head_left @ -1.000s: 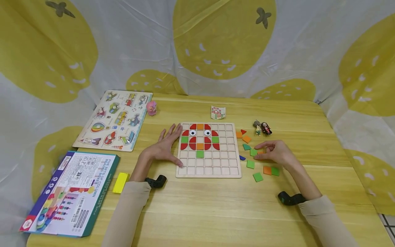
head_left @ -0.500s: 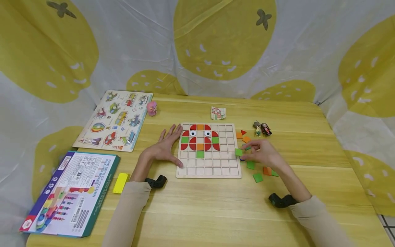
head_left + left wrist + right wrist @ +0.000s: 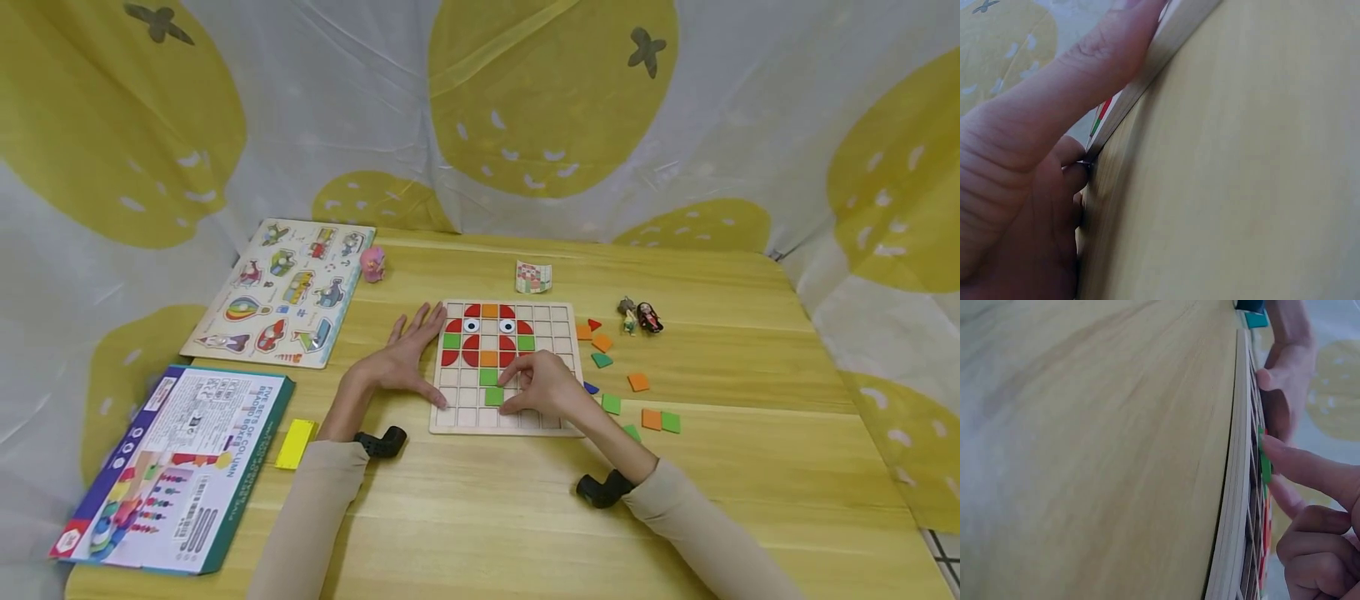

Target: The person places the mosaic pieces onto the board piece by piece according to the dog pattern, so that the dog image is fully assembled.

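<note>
A wooden grid board (image 3: 465, 419) lies on the table, its upper left filled with red, orange and green pieces and two eye pieces. My left hand (image 3: 397, 360) is spread along the board's left edge, thumb near the lower corner; in the left wrist view the thumb (image 3: 1066, 94) lies against the board's side. Over the board, my right hand (image 3: 542, 385) pinches a green square tile (image 3: 493, 397) between thumb and forefinger, just below another green tile (image 3: 489, 377). In the right wrist view this pinched tile (image 3: 1265, 466) is tilted against the grid.
Right of the board lie loose orange tiles (image 3: 638, 382), green tiles (image 3: 611, 404) and a blue piece (image 3: 591, 388). A pattern card (image 3: 533, 277) and small figurines (image 3: 648, 317) stand behind. At left are a picture puzzle (image 3: 277, 292), a box (image 3: 176, 467) and a yellow block (image 3: 296, 443).
My right hand has picked a green square tile from the loose pieces and carried it left over the board, below the green tile there. The left hand stays at the board's edge.
</note>
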Demonstrator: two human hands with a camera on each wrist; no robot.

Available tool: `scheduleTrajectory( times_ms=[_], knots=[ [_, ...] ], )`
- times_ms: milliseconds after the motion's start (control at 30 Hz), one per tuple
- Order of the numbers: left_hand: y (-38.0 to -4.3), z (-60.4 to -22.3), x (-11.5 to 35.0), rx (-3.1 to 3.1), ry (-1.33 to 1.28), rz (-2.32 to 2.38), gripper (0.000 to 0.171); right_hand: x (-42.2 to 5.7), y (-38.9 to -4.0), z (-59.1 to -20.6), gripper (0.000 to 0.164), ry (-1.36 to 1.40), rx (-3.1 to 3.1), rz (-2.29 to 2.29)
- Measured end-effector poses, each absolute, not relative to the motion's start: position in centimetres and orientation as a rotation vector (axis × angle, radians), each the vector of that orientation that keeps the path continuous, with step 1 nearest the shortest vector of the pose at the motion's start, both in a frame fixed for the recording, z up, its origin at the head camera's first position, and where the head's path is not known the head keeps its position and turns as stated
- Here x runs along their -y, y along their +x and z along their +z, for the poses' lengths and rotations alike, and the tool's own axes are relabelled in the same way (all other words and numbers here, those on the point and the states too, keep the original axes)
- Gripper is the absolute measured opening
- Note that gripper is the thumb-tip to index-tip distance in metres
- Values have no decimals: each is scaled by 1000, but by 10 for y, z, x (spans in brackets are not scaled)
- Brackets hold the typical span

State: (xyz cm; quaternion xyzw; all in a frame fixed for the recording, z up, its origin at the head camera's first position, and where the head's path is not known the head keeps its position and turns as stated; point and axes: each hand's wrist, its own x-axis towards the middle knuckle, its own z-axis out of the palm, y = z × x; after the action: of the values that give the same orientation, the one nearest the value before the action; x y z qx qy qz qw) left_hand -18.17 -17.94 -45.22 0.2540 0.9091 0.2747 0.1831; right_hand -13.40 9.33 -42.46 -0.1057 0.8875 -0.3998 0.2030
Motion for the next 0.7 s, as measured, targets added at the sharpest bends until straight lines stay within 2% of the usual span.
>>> scheduleTrajectory(
  times_ms=[533,700],
  knots=[
    [-183,-451,179,-2559,717,785,145,-86,-137,-424,18,-328,-2487,-1127],
    [-182,-451,178,-2562,709,779,145,-91,-140,-428,20,-423,-2389,-1171]
  ],
)
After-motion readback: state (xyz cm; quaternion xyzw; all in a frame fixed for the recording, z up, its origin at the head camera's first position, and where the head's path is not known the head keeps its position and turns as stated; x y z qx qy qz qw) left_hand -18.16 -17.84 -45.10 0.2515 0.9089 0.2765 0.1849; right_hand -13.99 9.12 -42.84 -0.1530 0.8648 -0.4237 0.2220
